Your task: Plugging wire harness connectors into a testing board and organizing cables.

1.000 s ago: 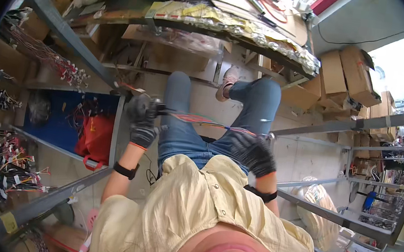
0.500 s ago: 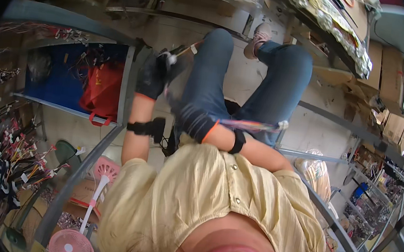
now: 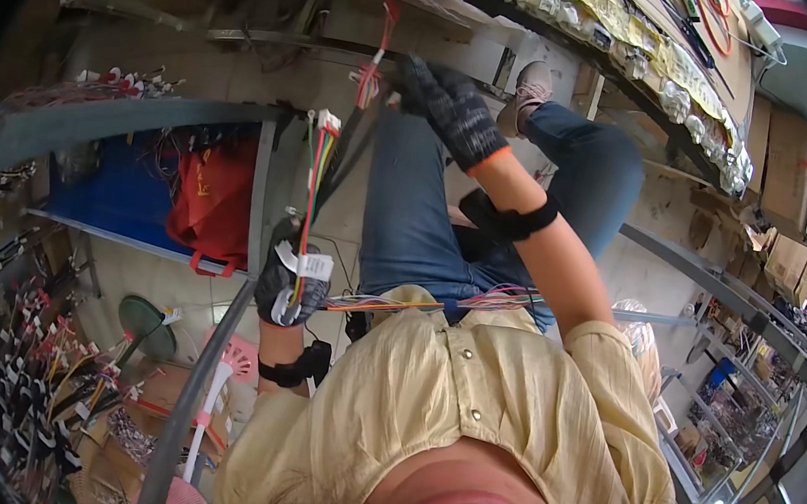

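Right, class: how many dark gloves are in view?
2: one on the left hand, which holds coloured wires; one on the right hand, higher in the picture.

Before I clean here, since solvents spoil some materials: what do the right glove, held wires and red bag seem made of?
Right glove: probably matte knitted fabric, from its mottled grey surface.
Held wires: likely smooth plastic insulation, given their bright solid colours; cores hidden.
Red bag: seemingly soft, dull fabric, judging by slack folds; thin plastic is possible.

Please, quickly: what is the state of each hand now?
Left hand: closed on a wire bundle.
Right hand: fingers extended; whether it holds anything cannot be told.
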Demonstrator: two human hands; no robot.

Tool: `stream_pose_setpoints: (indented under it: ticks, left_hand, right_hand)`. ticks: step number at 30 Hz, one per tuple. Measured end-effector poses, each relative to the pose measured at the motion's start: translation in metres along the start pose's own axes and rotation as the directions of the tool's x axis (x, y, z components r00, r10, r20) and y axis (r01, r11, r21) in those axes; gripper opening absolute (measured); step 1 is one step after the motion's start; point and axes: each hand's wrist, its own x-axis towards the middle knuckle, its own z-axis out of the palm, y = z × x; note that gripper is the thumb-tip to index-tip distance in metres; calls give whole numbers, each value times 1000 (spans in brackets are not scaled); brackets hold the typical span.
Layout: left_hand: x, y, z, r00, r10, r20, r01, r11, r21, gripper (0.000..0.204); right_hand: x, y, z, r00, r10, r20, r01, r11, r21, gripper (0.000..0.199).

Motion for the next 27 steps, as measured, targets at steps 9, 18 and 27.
stream_pose_setpoints:
  ticks: [9,18,27]
  left_hand:
    - [22,-5,22,965,50,256,-255,398,881,80]
    - [65,32,10,935,289,203,-316,429,846,69]
    - [77,42,5,947,231,224,-319,581,749,55]
  right_hand:
    - [59,-56,8,924,-373,87,373,828,-419,25]
    - [76,-34,23,617,-775,138,709,470,-526,30]
    - [75,-40,48,785,-601,-152,547,787,-285,20]
